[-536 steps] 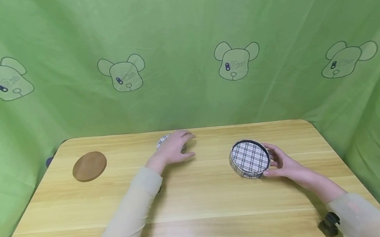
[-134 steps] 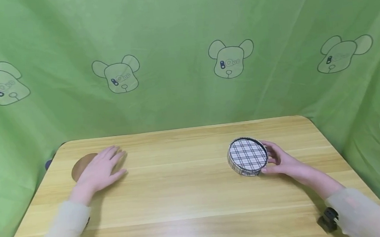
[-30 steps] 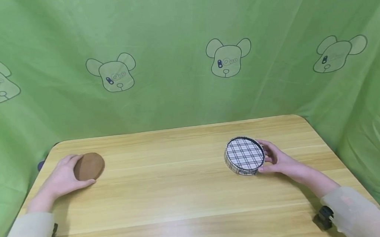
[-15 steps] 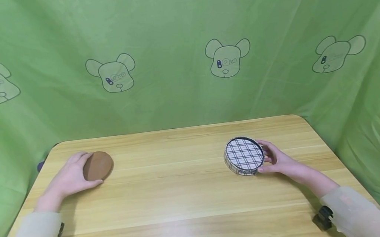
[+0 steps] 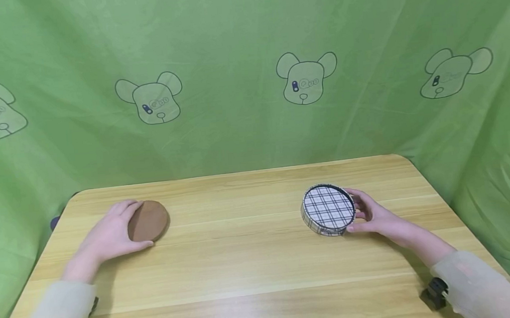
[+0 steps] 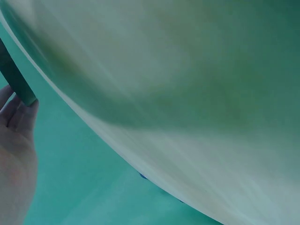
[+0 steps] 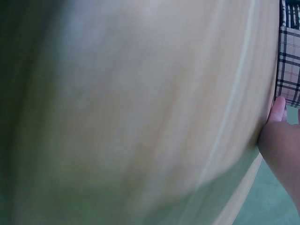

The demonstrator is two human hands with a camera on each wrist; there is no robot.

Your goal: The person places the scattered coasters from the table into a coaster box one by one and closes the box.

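Observation:
On the left of the table, my left hand [image 5: 112,234] grips a flat brown round disc [image 5: 149,221], thumb at its near edge and fingers at its far left edge. In the left wrist view the disc's dark edge [image 6: 16,77] shows against the fingers. I cannot tell whether it touches the table. Right of the middle stands a round, shallow plaid box [image 5: 328,208] with a dark raised rim and a plaid surface inside. My right hand [image 5: 374,217] holds its right side, the thumb at the near edge. Its plaid wall [image 7: 288,65] also appears in the right wrist view.
A light wooden table [image 5: 245,259] with rounded far corners lies under both hands. Behind and beside it hangs a green curtain [image 5: 235,130] printed with bear heads. A dark device [image 5: 436,292] is worn at the right wrist.
Over the last second my left hand has moved right with the brown disc. The right hand and box stay put. A smaller plaid round thing, seen mid-table much earlier, is out of sight.

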